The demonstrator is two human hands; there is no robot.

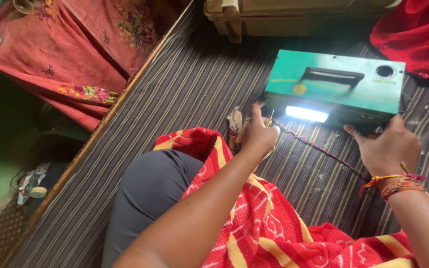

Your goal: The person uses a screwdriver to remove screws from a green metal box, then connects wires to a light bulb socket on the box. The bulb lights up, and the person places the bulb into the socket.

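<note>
A: Position of green box (341, 84)?
B: On the striped bed (184, 94), toward its far edge, lit strip (306, 113) facing the person.
A: Left hand (259, 133)?
B: Fingers closed around a thin tool (270, 118) by the box's near-left corner.
A: Right hand (388, 146)?
B: Fingers spread, loosely touching the box's near-right corner, gripping nothing.
</note>
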